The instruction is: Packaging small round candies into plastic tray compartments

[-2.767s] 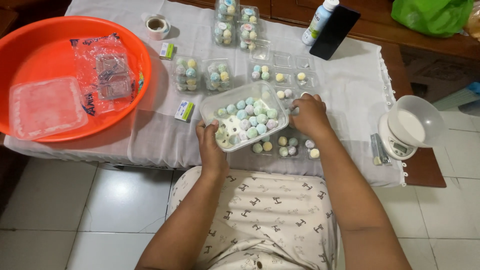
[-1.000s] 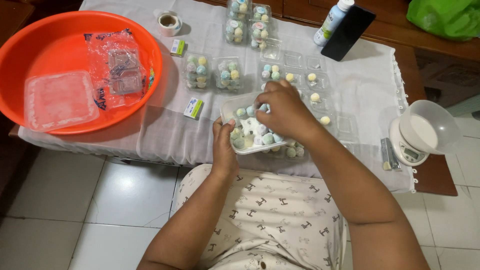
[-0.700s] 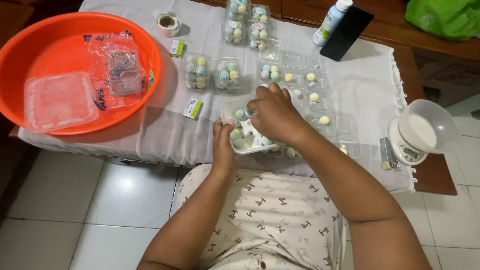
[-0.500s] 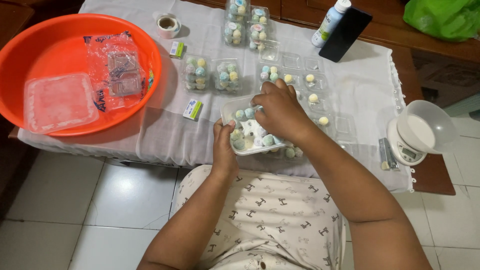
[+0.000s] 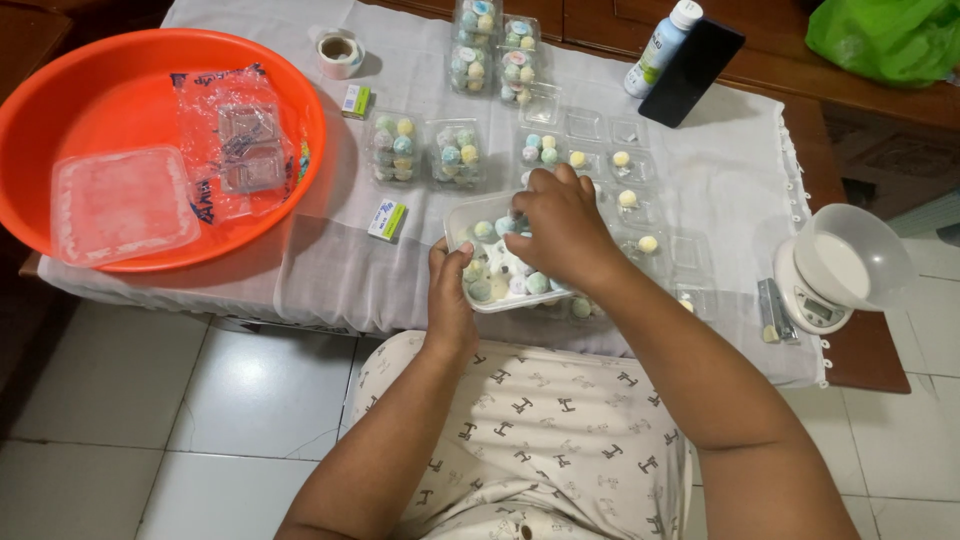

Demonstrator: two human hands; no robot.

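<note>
My left hand (image 5: 450, 300) sits just below the centre of the frame, fingers curled around the near left edge of a clear plastic tray (image 5: 470, 215), steadying it at the table edge. The tray holds small pastel balls (image 5: 537, 283) in blue, green and cream. My right hand (image 5: 562, 228) lies over the tray from the right, fingers bent downward into the balls; the fingertips are hidden under the hand, so I cannot tell whether they pinch a ball or only touch them.

Directly above my right hand, small clear boxes (image 5: 543, 150) stand on the white cloth (image 5: 720, 190), some filled with balls, some holding one cream ball each. Two filled boxes (image 5: 425, 152) stand to the left of these, and more filled boxes (image 5: 495, 45) at the upper centre.

An orange basin (image 5: 60, 90) occupies the upper left, containing a flat clear lid and a plastic bag. A kitchen scale (image 5: 815, 300) with a white bowl (image 5: 855, 255) stands at the right edge. A bottle (image 5: 660, 45) and a dark phone (image 5: 692, 72) lie at the upper right.
</note>
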